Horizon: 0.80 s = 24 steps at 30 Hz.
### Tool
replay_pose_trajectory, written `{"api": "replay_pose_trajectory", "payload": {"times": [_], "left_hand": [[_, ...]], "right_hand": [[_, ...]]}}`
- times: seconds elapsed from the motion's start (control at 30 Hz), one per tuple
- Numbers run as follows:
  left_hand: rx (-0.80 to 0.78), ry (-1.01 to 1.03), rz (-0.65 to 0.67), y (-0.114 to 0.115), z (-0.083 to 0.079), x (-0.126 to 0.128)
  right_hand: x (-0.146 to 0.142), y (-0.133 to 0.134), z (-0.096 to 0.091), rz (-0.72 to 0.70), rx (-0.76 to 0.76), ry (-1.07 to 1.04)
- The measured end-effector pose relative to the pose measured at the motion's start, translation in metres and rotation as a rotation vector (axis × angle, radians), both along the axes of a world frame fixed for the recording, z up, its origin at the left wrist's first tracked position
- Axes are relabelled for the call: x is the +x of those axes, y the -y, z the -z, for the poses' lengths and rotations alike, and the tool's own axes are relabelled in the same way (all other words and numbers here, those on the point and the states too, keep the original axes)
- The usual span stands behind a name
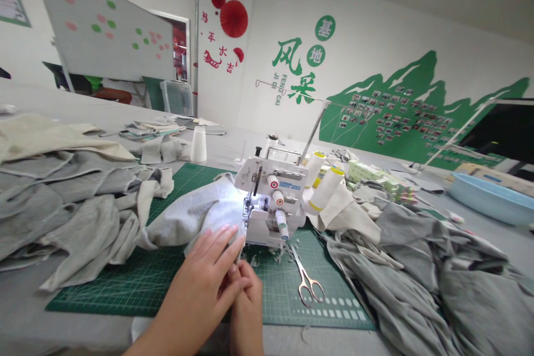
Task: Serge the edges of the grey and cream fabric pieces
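Note:
A piece of light grey cloth [204, 206] lies under the lit needle area of a white overlock sewing machine [271, 189]. My left hand [208, 272] rests on the cloth just in front of the machine, its fingers stretched out. Close against it, my right hand [246, 286] has its fingers curled together at the cloth's near edge; the pinch is partly hidden by the left hand. Thread cuttings [277, 256] are scattered at the machine's base. Scissors [307, 283] lie to the right on the green cutting mat [146, 283].
Heaped grey and cream fabric pieces [70, 200] cover the left side. More grey cloth [409, 272] is piled at the right. Thread cones [327, 189] stand beside the machine, another white cone [199, 144] behind the mat. A blue basin [492, 197] sits far right.

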State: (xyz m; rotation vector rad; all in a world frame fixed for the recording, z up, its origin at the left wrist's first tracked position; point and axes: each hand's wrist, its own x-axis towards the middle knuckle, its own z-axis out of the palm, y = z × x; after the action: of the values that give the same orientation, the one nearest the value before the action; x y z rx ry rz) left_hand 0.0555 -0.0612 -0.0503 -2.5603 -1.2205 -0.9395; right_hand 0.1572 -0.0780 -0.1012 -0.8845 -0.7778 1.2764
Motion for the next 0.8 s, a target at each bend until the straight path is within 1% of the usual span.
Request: {"api": "replay_pose_trajectory", "payload": {"times": [0.13, 0.23, 0.37, 0.53, 0.7, 0.8], "left_hand": [[-0.003, 0.001, 0.020, -0.006, -0.002, -0.003], [0.002, -0.010, 0.030, -0.009, -0.002, -0.004], [-0.003, -0.020, 0.022, -0.012, -0.003, -0.005], [-0.004, 0.004, 0.029, -0.017, -0.004, -0.006], [-0.017, 0.026, 0.063, -0.022, -0.005, -0.009], [-0.034, 0.042, 0.105, -0.024, -0.005, -0.015]], "right_hand": [[0.000, -0.002, 0.001, -0.013, -0.017, 0.043], [-0.001, -0.004, 0.007, -0.024, -0.014, 0.012], [-0.001, -0.005, 0.012, 0.014, -0.011, 0.051], [0.002, -0.005, 0.009, 0.069, 0.012, 0.102], [0.002, -0.006, 0.008, 0.098, 0.049, 0.080], [0.002, -0.007, 0.007, 0.114, 0.076, 0.062]]}}
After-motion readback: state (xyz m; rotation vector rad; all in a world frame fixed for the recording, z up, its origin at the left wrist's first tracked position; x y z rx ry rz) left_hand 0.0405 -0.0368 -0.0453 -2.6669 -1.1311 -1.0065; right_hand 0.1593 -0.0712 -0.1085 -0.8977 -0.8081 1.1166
